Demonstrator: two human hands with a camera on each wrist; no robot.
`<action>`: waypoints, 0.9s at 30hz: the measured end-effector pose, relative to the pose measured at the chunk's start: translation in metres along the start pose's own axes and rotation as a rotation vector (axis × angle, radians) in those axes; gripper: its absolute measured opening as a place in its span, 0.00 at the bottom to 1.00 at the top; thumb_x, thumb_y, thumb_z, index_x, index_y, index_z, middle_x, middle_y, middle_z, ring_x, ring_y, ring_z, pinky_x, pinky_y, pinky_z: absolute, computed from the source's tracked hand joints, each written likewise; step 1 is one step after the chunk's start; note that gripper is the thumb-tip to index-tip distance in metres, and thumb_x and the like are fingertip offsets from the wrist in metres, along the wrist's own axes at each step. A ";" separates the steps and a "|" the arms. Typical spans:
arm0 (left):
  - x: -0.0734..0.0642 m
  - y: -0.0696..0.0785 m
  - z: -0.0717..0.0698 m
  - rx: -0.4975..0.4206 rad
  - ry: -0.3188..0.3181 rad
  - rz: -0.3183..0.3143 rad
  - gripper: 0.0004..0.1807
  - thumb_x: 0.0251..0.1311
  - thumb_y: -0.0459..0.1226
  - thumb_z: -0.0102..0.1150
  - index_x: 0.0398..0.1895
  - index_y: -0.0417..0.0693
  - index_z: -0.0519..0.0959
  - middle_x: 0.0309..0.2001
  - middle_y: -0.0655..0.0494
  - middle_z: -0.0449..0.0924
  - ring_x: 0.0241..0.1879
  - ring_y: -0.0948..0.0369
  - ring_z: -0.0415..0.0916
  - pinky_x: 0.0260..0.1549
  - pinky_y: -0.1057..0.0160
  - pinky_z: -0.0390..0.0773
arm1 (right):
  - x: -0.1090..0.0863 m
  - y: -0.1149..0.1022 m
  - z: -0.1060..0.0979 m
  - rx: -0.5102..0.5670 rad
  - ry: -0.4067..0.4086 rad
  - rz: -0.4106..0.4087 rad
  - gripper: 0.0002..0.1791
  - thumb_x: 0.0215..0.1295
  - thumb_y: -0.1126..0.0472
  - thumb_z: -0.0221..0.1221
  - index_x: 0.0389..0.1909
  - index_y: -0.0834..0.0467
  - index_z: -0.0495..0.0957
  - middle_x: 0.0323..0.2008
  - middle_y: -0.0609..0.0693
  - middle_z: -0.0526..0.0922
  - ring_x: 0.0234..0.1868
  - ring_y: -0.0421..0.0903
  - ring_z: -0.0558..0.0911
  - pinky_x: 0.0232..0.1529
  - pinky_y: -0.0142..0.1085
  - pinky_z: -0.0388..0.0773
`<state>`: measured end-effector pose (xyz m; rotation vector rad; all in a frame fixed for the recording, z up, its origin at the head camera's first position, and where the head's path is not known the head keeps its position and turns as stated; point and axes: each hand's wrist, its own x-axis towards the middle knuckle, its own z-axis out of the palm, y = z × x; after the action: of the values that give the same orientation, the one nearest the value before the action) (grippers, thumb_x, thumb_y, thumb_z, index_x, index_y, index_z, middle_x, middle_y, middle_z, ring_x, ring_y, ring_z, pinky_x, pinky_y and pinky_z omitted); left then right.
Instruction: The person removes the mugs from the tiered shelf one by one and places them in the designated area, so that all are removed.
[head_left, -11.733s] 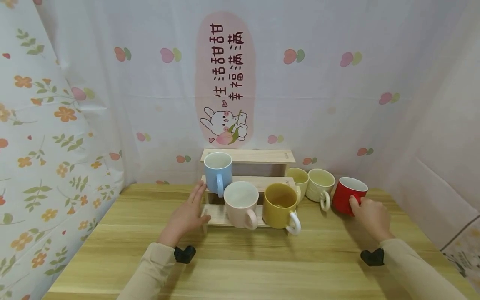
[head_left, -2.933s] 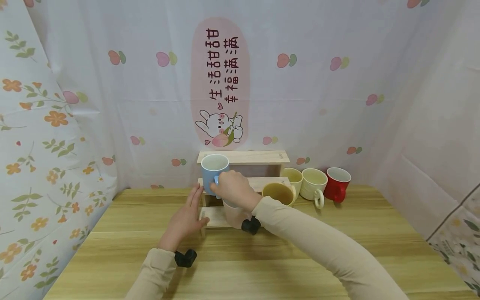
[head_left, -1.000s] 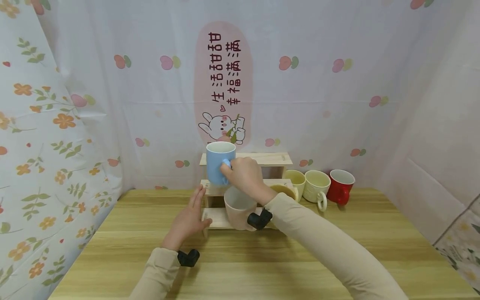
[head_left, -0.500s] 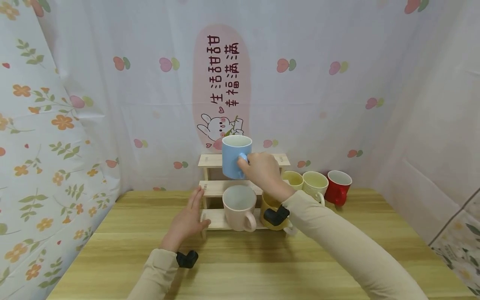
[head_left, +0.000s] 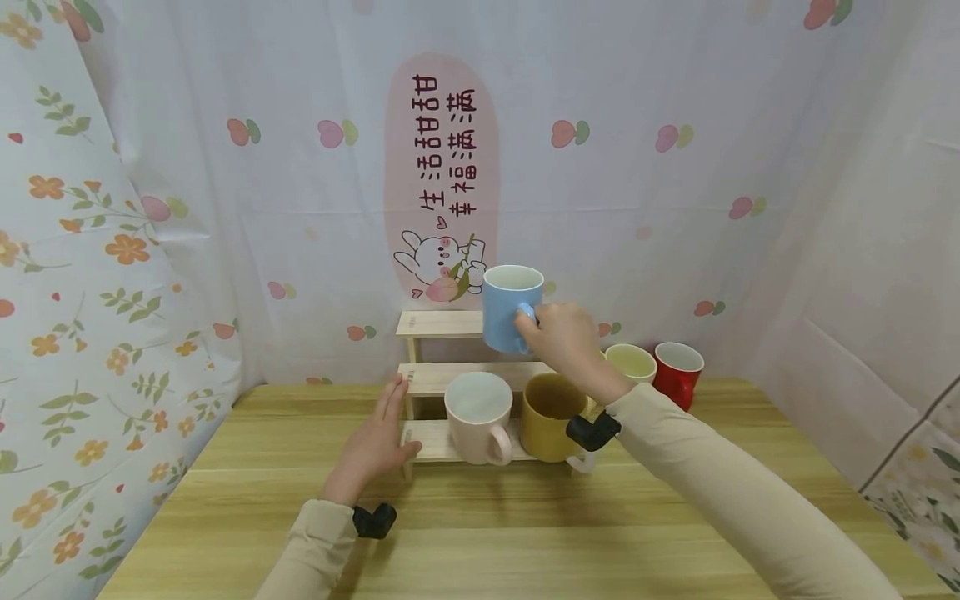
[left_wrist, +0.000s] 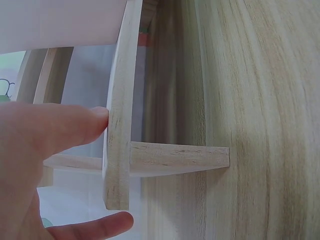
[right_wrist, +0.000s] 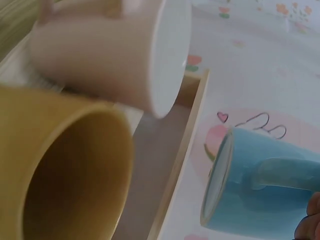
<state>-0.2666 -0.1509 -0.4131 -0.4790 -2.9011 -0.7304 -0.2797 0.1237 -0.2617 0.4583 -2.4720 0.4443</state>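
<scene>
My right hand (head_left: 567, 340) grips the handle of a light blue mug (head_left: 504, 312), held upright in the air in front of the right part of the top shelf of a three-tier wooden rack (head_left: 431, 323). The blue mug (right_wrist: 262, 187) also shows in the right wrist view. My left hand (head_left: 372, 446) rests at the rack's left end with fingers extended. In the left wrist view its thumb (left_wrist: 82, 125) touches a board of the rack (left_wrist: 120, 110). A pink mug (head_left: 477, 417) and a mustard mug (head_left: 547, 425) stand on the bottom shelf.
To the right of the rack, a cream mug (head_left: 632, 360) and a red mug (head_left: 678, 373) stand on the wooden table (head_left: 480, 542). A pale yellow mug (head_left: 597, 357) beside them is mostly hidden by my right hand. A patterned cloth (head_left: 645, 183) hangs behind.
Earlier my right hand was at the red mug, which now stands further left. It then gripped the blue mug, lifted it off the middle shelf and carried it right. My left hand stayed.
</scene>
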 end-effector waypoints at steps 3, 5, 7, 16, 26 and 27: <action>-0.001 0.000 0.000 -0.002 -0.004 -0.001 0.53 0.54 0.40 0.67 0.76 0.44 0.43 0.77 0.49 0.37 0.21 0.60 0.69 0.18 0.63 0.68 | -0.004 0.007 -0.004 -0.008 -0.011 0.028 0.27 0.65 0.57 0.49 0.05 0.54 0.55 0.08 0.44 0.54 0.13 0.41 0.53 0.15 0.31 0.48; -0.001 0.000 -0.001 -0.008 -0.006 0.001 0.53 0.54 0.39 0.67 0.76 0.44 0.42 0.77 0.49 0.36 0.20 0.60 0.68 0.18 0.63 0.67 | -0.006 0.012 -0.006 -0.014 -0.008 0.037 0.27 0.65 0.56 0.48 0.05 0.54 0.55 0.08 0.44 0.55 0.13 0.41 0.54 0.14 0.31 0.49; -0.001 0.000 -0.001 -0.011 -0.006 0.002 0.53 0.55 0.39 0.67 0.76 0.44 0.42 0.77 0.49 0.36 0.19 0.61 0.67 0.17 0.63 0.67 | -0.007 0.017 -0.008 -0.019 0.005 0.033 0.27 0.65 0.57 0.48 0.05 0.54 0.56 0.08 0.44 0.56 0.13 0.41 0.56 0.15 0.31 0.49; -0.003 0.001 -0.004 -0.014 -0.011 -0.002 0.53 0.55 0.39 0.67 0.76 0.44 0.41 0.77 0.49 0.36 0.20 0.61 0.68 0.18 0.63 0.67 | -0.018 0.041 -0.016 -0.007 0.012 0.064 0.27 0.65 0.58 0.47 0.05 0.54 0.56 0.07 0.45 0.58 0.12 0.42 0.59 0.15 0.32 0.52; -0.001 0.004 -0.002 0.006 -0.021 -0.020 0.53 0.54 0.40 0.67 0.76 0.45 0.41 0.77 0.51 0.36 0.19 0.61 0.68 0.18 0.63 0.68 | -0.036 0.070 -0.022 -0.034 0.078 0.056 0.26 0.64 0.61 0.47 0.05 0.54 0.54 0.08 0.44 0.54 0.12 0.41 0.55 0.15 0.32 0.49; -0.001 0.004 -0.002 0.004 -0.020 -0.021 0.53 0.54 0.40 0.67 0.76 0.45 0.42 0.77 0.51 0.35 0.19 0.61 0.68 0.17 0.63 0.68 | -0.038 0.074 -0.022 -0.035 0.084 0.052 0.26 0.64 0.61 0.47 0.05 0.54 0.54 0.08 0.44 0.54 0.12 0.41 0.55 0.15 0.31 0.49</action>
<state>-0.2639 -0.1484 -0.4097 -0.4591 -2.9292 -0.7273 -0.2700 0.2066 -0.2826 0.3544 -2.4108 0.4313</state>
